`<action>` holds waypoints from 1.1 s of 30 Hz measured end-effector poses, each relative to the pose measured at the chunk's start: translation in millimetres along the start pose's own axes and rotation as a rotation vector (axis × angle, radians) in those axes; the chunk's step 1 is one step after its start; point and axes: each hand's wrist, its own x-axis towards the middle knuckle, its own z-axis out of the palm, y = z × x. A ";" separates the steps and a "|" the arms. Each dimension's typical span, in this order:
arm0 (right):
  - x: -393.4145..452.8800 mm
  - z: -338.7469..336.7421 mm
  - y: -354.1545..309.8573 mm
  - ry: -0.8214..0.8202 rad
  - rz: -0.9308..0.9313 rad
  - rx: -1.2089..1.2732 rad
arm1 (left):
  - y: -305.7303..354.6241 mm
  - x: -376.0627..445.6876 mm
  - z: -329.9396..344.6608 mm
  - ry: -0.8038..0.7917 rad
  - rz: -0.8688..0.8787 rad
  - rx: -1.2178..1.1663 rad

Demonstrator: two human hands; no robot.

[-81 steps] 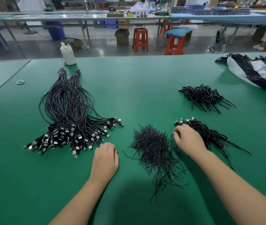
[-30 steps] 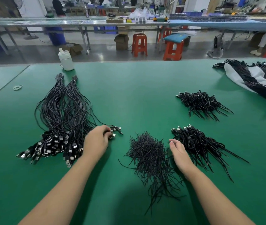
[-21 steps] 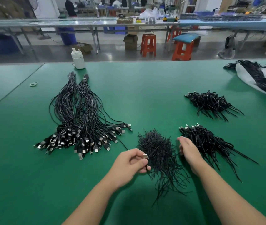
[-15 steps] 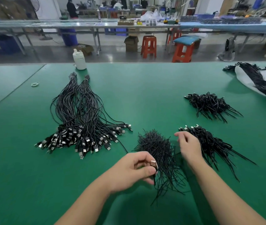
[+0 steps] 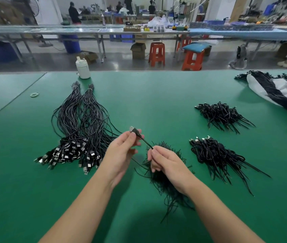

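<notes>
My left hand (image 5: 121,151) pinches the plug end of a black USB cable (image 5: 135,133), raised above the green table (image 5: 156,102). My right hand (image 5: 163,160) pinches the same cable's cord just below the plug, over a heap of short black twist ties (image 5: 165,183). The cord runs back left toward a large bundle of black USB cables (image 5: 79,130), whose metal plugs lie fanned out at the near end.
Two piles of coiled, tied cables lie to the right, one near (image 5: 214,155) and one farther (image 5: 219,114). A white sheet with more cables (image 5: 283,92) sits far right. A white bottle (image 5: 82,68) and a rubber band (image 5: 34,94) lie far left.
My left hand took one cable from the big bundle and lifted its plug toward the middle. My right hand left the near tied pile and now pinches that cable's cord.
</notes>
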 end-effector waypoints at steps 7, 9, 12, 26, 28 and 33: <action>-7.1 12.0 -1.4 -0.031 0.023 -0.004 | -17.9 -7.1 3.0 -0.220 -0.087 0.186; -9.3 13.4 0.2 -0.044 0.027 0.007 | -18.2 -5.2 -0.2 -0.264 -0.054 0.235; -12.1 19.1 6.1 -0.061 0.044 0.026 | -19.7 -2.0 1.2 -0.250 0.062 0.236; -4.8 36.1 23.8 -0.061 0.170 0.107 | 30.2 -31.7 -18.0 -0.577 -0.585 0.777; -3.4 37.0 22.5 -0.053 0.177 -0.022 | 26.0 -36.1 -20.1 -0.485 -0.535 0.916; -2.5 38.5 18.0 -0.055 0.118 -0.272 | 21.1 -35.1 -34.7 -0.488 -0.445 1.363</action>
